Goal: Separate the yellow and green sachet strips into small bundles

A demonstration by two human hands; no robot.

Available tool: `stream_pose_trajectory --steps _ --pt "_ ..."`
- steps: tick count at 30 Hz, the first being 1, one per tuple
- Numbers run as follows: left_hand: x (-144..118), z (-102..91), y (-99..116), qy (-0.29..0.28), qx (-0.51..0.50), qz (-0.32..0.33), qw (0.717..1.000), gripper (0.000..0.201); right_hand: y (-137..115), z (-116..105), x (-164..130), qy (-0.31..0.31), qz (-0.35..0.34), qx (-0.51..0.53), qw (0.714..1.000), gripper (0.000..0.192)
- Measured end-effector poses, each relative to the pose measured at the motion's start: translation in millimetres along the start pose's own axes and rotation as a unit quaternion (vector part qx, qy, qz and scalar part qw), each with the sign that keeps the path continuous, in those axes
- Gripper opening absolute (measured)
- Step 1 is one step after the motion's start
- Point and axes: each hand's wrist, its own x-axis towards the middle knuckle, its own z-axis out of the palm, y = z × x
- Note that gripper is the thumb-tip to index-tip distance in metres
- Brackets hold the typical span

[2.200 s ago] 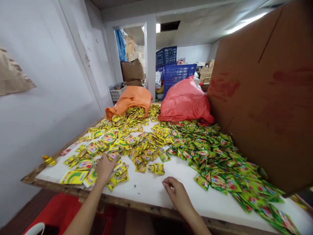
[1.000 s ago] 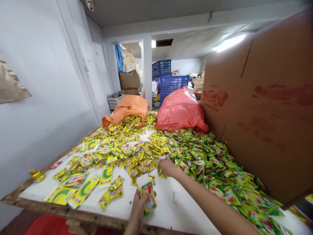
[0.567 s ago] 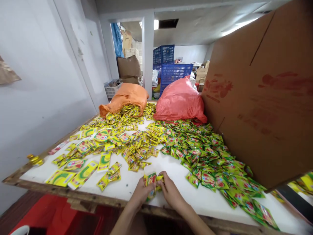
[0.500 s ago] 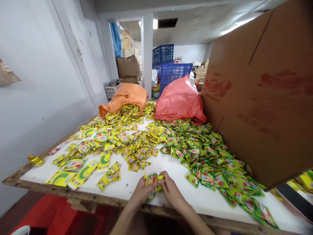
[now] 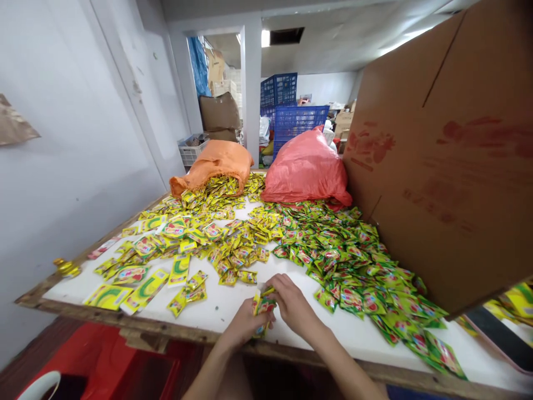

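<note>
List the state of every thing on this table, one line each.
Left hand: closed around a small bundle of yellow-green sachets.
Right hand: pinching the bundle's top.
Orange woven sack: lying on its side, mouth open, spilling yellow sachets.
Red plastic sack: bulging, full.
Brown cardboard sheet: propped upright.

Bare strip of white table (image 5: pixel 233 303): open along near edge. Yellow sachets (image 5: pixel 200 239) spread left and centre; green sachets (image 5: pixel 353 266) spread right. Cardboard box (image 5: pixel 449 166) walls right side. Orange sack (image 5: pixel 214 164), red sack (image 5: pixel 306 169) block far end.
</note>
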Motion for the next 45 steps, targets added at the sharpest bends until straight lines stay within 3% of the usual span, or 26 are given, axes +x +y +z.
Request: stream_pose_trajectory --steps 3,5,9,12,15,22,26,29,31,33,36,39,41,45 --pt "1 -0.8 -1 0.005 0.015 0.015 1.000 0.011 -8 -6 5 -0.063 -0.007 -0.044 0.997 0.027" --pt "1 -2.5 -3 0.012 0.017 0.022 1.000 0.011 -11 -6 7 -0.063 -0.002 -0.006 0.998 0.031" --pt "0 -6.2 -6 0.015 0.007 0.029 0.999 0.020 -8 0 4 0.019 0.023 0.051 0.998 0.020" --pt "0 -6.2 -7 0.020 0.002 0.031 0.999 0.027 -3 4 -1 0.080 0.018 -0.012 0.997 0.008" --pt "1 -5.1 -8 0.018 0.010 0.023 1.000 0.029 -2 2 -2 0.097 0.013 -0.065 0.993 0.002" --pt "1 -6.1 -7 0.004 0.011 0.029 1.000 0.028 -6 2 7 0.065 -0.026 -0.107 0.992 0.005" --pt "-1 -6.0 -6 -0.013 0.025 0.039 0.999 0.032 -5 -2 4 -0.001 -0.050 -0.058 0.997 0.010" --pt "-2 -5.2 -6 0.036 0.034 0.074 0.996 0.046 -1 -3 -8 -0.040 -0.033 -0.020 0.998 0.019" --pt "-2 -4.4 -6 0.073 0.031 0.106 0.991 0.052 4 2 -18 -0.018 0.003 0.021 1.000 0.013" --pt "-1 -2.9 -6 0.072 0.016 0.124 0.990 0.045 12 12 -30 0.042 0.058 0.086 0.994 0.018" --pt "0 1.5 -9 0.050 0.012 0.127 0.991 0.028 24 29 -45 0.135 0.131 0.181 0.965 0.026" --pt "-2 7.5 -12 0.078 -0.013 0.132 0.988 0.033 31 39 -54 0.199 0.161 0.205 0.945 0.025" --pt "-5 10.2 -13 0.087 -0.025 0.132 0.987 0.035 32 38 -54 0.207 0.168 0.199 0.943 0.025" --pt "-8 9.0 -12 0.040 0.017 0.114 0.992 0.015 25 25 -47 0.130 0.129 0.187 0.965 0.023"
